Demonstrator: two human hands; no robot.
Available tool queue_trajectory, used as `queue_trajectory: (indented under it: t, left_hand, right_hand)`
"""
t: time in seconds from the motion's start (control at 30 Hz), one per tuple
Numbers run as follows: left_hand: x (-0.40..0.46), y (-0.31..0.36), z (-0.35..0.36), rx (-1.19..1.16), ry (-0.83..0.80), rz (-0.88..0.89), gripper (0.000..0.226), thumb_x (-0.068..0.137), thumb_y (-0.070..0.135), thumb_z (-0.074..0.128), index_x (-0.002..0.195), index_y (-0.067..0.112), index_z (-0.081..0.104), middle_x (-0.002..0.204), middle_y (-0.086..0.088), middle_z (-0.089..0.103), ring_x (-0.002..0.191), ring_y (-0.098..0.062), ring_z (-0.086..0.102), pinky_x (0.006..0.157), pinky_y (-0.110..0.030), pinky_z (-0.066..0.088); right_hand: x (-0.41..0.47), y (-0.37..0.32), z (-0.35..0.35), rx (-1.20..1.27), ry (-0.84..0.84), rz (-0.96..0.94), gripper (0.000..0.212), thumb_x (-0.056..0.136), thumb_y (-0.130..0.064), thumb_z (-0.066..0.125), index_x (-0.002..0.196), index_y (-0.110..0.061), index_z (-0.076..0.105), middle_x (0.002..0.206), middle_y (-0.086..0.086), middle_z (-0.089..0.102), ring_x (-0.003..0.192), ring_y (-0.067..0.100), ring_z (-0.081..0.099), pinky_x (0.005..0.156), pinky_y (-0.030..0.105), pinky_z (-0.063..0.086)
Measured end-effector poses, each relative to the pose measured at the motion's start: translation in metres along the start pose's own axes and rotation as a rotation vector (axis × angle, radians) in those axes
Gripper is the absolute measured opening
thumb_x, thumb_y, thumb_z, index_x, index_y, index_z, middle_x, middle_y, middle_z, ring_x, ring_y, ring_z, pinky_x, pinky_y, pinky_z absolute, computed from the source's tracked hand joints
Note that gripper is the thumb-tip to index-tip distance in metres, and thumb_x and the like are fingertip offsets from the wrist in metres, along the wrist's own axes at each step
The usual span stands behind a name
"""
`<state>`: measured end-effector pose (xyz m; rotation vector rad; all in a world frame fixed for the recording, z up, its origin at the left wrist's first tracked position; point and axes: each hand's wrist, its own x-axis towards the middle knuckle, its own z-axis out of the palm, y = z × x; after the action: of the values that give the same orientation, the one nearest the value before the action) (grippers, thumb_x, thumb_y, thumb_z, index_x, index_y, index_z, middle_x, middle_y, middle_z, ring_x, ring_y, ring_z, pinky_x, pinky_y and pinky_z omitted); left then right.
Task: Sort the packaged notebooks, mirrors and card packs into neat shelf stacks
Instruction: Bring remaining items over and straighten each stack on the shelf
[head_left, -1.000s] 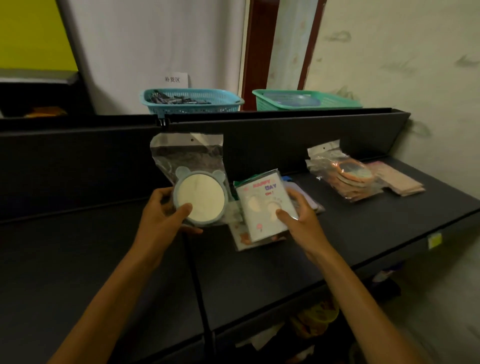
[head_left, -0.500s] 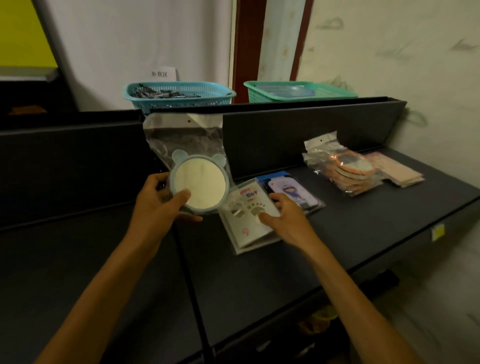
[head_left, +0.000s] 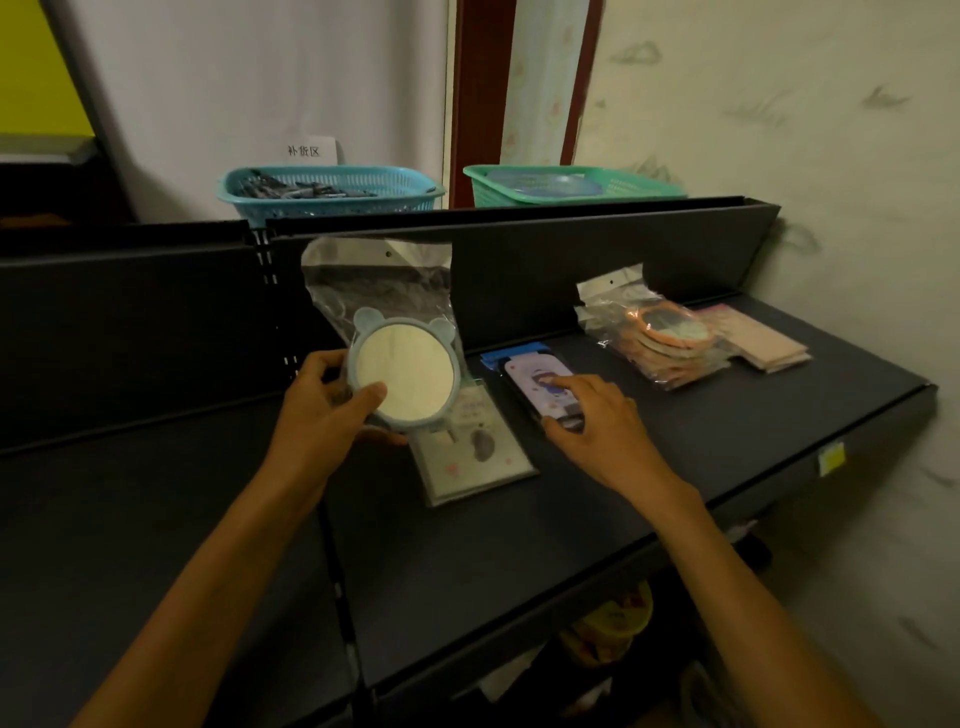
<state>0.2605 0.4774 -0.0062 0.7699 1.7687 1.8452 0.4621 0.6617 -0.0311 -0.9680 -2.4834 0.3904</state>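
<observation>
My left hand holds a round blue bear-eared mirror in a clear bag, raised above the dark shelf. A white packaged notebook lies flat on the shelf below the mirror. My right hand rests its fingers on a card pack with a blue header and a cartoon figure, lying just right of the notebook. Farther right sits a stack of orange bagged mirrors, and beside it a stack of pink packs.
The shelf has an upright black back panel. Behind it stand a blue basket with dark items and a green basket. A wall closes the right end. A yellow tag is on the shelf's front edge.
My right hand laid the white notebook flat on the shelf, let go, and moved right onto the card pack. The left hand kept the mirror raised.
</observation>
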Motion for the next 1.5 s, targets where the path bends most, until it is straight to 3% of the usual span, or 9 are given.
queue_trajectory:
  t: [0.23,0.4,0.77,0.9,1.0,1.13,1.23,1.4,1.5]
  left_hand:
    - [0.004,-0.009,0.07,0.008,-0.018,0.0,0.045,0.087,0.007,0.061,0.126,0.02,0.043,0.133,-0.013,0.05,0.107,-0.034,0.06,0.051,-0.024,0.056]
    - [0.002,-0.012,0.144,-0.013,-0.002,-0.046,0.048,0.088,0.008,0.059,0.131,0.018,0.042,0.134,-0.012,0.049,0.105,-0.032,0.061,0.055,-0.028,0.059]
    - [-0.006,-0.019,0.277,-0.036,0.121,-0.052,0.036,0.086,0.009,0.063,0.115,0.021,0.047,0.124,-0.007,0.054,0.104,-0.028,0.061,0.055,-0.03,0.059]
    - [-0.004,-0.016,0.3,-0.001,0.163,-0.023,0.035,0.08,0.013,0.069,0.108,0.025,0.051,0.121,-0.004,0.053,0.104,-0.028,0.061,0.06,-0.037,0.06]
    - [0.0,-0.01,0.317,-0.034,0.167,-0.032,0.039,0.086,0.009,0.063,0.121,0.018,0.047,0.106,0.004,0.056,0.095,-0.02,0.063,0.056,-0.028,0.059]
    - [0.011,-0.006,0.331,0.015,0.165,-0.016,0.043,0.088,0.012,0.06,0.128,0.016,0.045,0.116,-0.003,0.058,0.09,-0.019,0.067,0.058,-0.027,0.059]
    - [0.027,-0.006,0.341,0.03,0.184,0.007,0.043,0.089,0.015,0.06,0.129,0.016,0.045,0.12,-0.006,0.058,0.097,-0.02,0.064,0.055,-0.018,0.055]
    - [0.065,-0.004,0.357,0.026,0.19,0.036,0.043,0.09,0.019,0.06,0.13,0.016,0.045,0.121,-0.006,0.059,0.096,-0.016,0.064,0.062,-0.023,0.057]
    - [0.083,-0.009,0.367,0.06,0.162,0.021,0.044,0.089,0.021,0.061,0.13,0.016,0.045,0.121,-0.006,0.059,0.097,-0.015,0.064,0.072,-0.029,0.058]
  right_hand:
    - [0.0,0.076,-0.025,-0.052,-0.051,-0.057,0.05,0.088,-0.036,0.06,0.134,-0.024,0.045,0.135,-0.003,0.045,0.125,0.017,0.04,0.102,0.03,0.028]
    - [0.006,0.143,-0.057,-0.062,-0.04,-0.103,0.049,0.089,-0.039,0.058,0.134,-0.025,0.045,0.138,-0.005,0.044,0.129,0.015,0.037,0.106,0.035,0.029]
    - [0.02,0.271,-0.117,0.006,-0.139,-0.118,0.05,0.091,-0.037,0.056,0.137,-0.023,0.043,0.138,-0.001,0.044,0.128,0.02,0.04,0.107,0.038,0.034]
    - [0.033,0.294,-0.124,0.066,-0.16,-0.117,0.05,0.091,-0.035,0.058,0.137,-0.023,0.043,0.139,0.0,0.044,0.128,0.019,0.041,0.107,0.038,0.035]
    - [0.048,0.307,-0.125,0.104,-0.169,-0.129,0.05,0.09,-0.035,0.059,0.137,-0.023,0.043,0.137,0.0,0.046,0.125,0.019,0.043,0.105,0.038,0.039]
    - [0.065,0.318,-0.121,0.133,-0.16,-0.146,0.049,0.089,-0.034,0.06,0.135,-0.023,0.046,0.135,0.0,0.048,0.123,0.018,0.044,0.103,0.038,0.04]
    - [0.084,0.327,-0.121,0.161,-0.123,-0.168,0.047,0.087,-0.032,0.062,0.131,-0.023,0.049,0.132,0.001,0.051,0.12,0.019,0.048,0.102,0.042,0.042]
    - [0.116,0.331,-0.123,0.19,-0.005,-0.156,0.042,0.086,-0.021,0.066,0.126,-0.015,0.054,0.126,0.005,0.057,0.114,0.021,0.053,0.094,0.027,0.038]
    - [0.128,0.338,-0.121,0.223,0.018,-0.114,0.041,0.086,-0.021,0.065,0.125,-0.015,0.054,0.125,0.004,0.057,0.111,0.02,0.054,0.093,0.031,0.041]
